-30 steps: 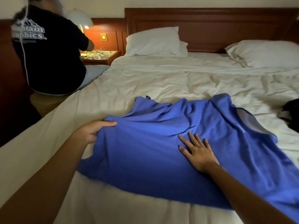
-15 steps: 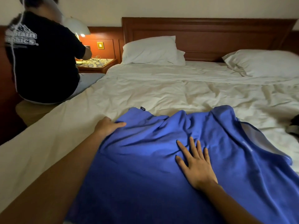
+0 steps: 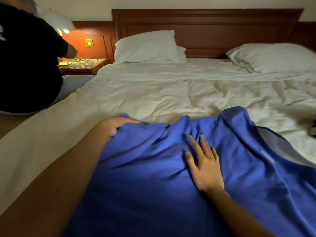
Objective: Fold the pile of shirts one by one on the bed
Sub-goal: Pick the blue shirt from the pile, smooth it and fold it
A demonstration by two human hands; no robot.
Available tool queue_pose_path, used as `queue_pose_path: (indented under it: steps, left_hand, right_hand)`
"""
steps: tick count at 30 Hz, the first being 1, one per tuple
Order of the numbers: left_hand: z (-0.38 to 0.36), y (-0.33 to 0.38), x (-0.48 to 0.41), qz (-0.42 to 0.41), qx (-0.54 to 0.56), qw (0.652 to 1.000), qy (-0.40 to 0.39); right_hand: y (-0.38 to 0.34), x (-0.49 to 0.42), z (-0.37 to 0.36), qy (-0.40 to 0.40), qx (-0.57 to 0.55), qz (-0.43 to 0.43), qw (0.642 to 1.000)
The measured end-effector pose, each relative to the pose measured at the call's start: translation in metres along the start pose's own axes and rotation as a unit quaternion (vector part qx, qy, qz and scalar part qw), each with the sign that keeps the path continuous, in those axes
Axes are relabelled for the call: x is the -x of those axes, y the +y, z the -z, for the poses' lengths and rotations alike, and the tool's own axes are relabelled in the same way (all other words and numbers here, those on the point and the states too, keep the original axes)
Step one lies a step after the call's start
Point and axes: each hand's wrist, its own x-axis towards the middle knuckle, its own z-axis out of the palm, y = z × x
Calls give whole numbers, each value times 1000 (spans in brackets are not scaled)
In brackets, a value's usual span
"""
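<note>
The left hand [image 3: 116,125] grips the far left edge of the blue shirt [image 3: 145,177], fingers curled under the cloth and thumb on top. The right hand [image 3: 205,166] lies flat on the middle of the shirt, fingers spread, pressing it down and holding nothing. The shirt is spread over the near part of the bed [image 3: 153,93], its collar opening off to the right of the pressing palm.

The likely trouble is in the ridges of cloth bunched between the 2 hands. If the gripped edge is carried across now, those ridges would be folded in and the fold line would run crooked. The palm pins only 1 spot, so a firm pull could drag the whole shirt across the smooth sheet. The shirt's near edge runs out of view, so I cannot tell whether it hangs off the bed.

Counted: 2 hands, 1 blue shirt, 1 bed. Beyond the shirt, 2 pillows, 1 to the left [image 3: 147,47] and 1 to the right [image 3: 273,57], with perhaps a 3rd behind the left one, and 1 headboard [image 3: 205,29]. Far left of the shirt, 1 other person [image 3: 29,65] and 1 lamp [image 3: 59,21]. Right of the shirt, 1 dark item [image 3: 313,129], too cut off to identify.
</note>
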Motion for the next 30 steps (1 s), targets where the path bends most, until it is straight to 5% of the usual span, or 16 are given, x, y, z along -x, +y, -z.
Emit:
queue_pose_path:
  steps: [3,7,10,17,23,26,30]
  left_hand:
    - [2,-4,-2,-22,11,998,52]
    - [42,-1,-8,-203,90,937,270]
    - [67,-12,-6,-192,-52,915,352]
    - [75,-41,46,-109,-89,972,186]
    - [66,-90,137,-31,-202,974,96]
    - [57,-109,172,-17,-253,963,96]
    - [60,-128,197,-90,-127,970,186]
  right_hand:
    - [0,1,2,9,-17,-6,1000]
    - [1,0,2,26,-17,-5,1000]
    - [2,-1,-1,31,20,-24,999]
    - [7,-6,-5,-31,58,-47,997]
    - [0,15,11,-151,42,-37,987]
    - [-9,49,20,-198,74,-27,977]
    - [-22,89,38,-213,85,-21,973]
